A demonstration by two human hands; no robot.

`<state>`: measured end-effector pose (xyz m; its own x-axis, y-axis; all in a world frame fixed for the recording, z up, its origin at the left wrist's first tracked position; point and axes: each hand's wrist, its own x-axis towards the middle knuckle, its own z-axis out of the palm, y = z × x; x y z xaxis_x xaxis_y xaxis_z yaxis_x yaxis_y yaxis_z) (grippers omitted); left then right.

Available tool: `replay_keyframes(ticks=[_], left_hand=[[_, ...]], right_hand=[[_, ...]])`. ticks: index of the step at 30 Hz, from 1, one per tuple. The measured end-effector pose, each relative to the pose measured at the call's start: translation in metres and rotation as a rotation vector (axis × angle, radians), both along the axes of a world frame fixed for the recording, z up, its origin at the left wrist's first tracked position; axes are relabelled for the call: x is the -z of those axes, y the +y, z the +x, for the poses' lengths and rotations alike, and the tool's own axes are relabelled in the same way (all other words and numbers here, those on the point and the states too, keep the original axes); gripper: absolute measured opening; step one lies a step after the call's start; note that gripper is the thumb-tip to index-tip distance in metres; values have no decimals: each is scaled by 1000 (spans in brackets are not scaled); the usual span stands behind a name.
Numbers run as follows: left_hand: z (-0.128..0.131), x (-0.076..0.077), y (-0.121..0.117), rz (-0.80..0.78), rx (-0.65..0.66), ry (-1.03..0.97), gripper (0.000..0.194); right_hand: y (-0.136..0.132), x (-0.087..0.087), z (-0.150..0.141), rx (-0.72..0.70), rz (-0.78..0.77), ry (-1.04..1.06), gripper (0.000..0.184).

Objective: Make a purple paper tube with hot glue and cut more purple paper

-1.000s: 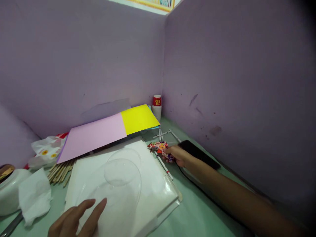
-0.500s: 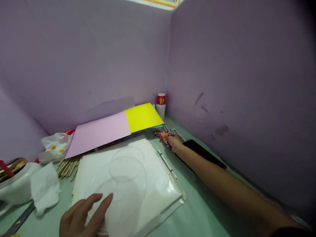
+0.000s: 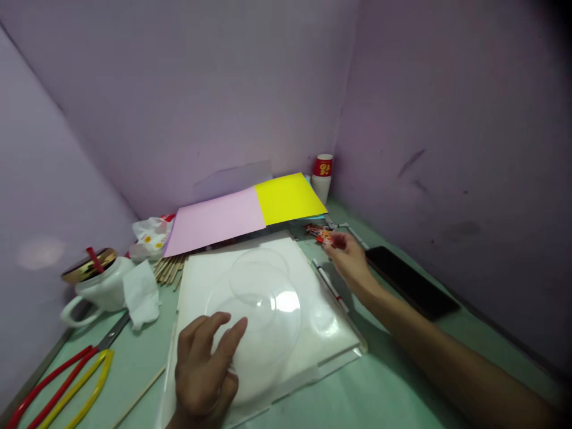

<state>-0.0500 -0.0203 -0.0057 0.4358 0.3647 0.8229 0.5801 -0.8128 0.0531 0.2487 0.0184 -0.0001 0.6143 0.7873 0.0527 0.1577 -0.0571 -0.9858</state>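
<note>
My right hand [image 3: 351, 259] reaches out to the right of the white board, its fingertips closed on the near end of a small, colourful patterned piece [image 3: 318, 232] in red, orange and white. What kind of thing it is does not show clearly. My left hand [image 3: 208, 360] hovers at the near left of the white board [image 3: 313, 286], fingers curved and apart, with nothing seen between them. Under and beyond it, clear round plastic discs [image 3: 286, 328] overlap on the board. A white marker [image 3: 330, 286] lies between the board and my right hand.
A black phone [image 3: 411, 283] lies beside my right forearm. Pink [image 3: 218, 220] and yellow [image 3: 290, 198] sheets cover the back, near stacked paper cups [image 3: 321, 187]. Left stand a white mug [image 3: 107, 289], tissue [image 3: 142, 295], wooden sticks [image 3: 170, 271] and red-and-yellow-handled scissors [image 3: 78, 378].
The view has swung left, bringing the mug and scissors fully into sight. My right fingers remain at the colourful piece, while the forearm uncovers more of the phone. My left hand stays curved above the board.
</note>
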Motion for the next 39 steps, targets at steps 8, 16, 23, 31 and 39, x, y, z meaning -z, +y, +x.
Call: replay_keyframes(ticks=[8,16,23,31,39], left_hand=[[9,1,-4,41,39,23,53],[21,-2,-12,68,112,34,53],[26,2,-16,-176,-127,-290,53],[28,-22,-13,-1395,89,-1046,41],[17,-31,2,-1192,-213,-1241,36]], right_hand=[[-57,-27,-65,-798,-259,1166,34],[-64,-13,-68,-864,-164,1242,29],[-64,-8,-73,-738,-204,1194,17],[-59,-1,-78,-822,-105,784,40],[-38,-15,-2,22,-276,-678,15]])
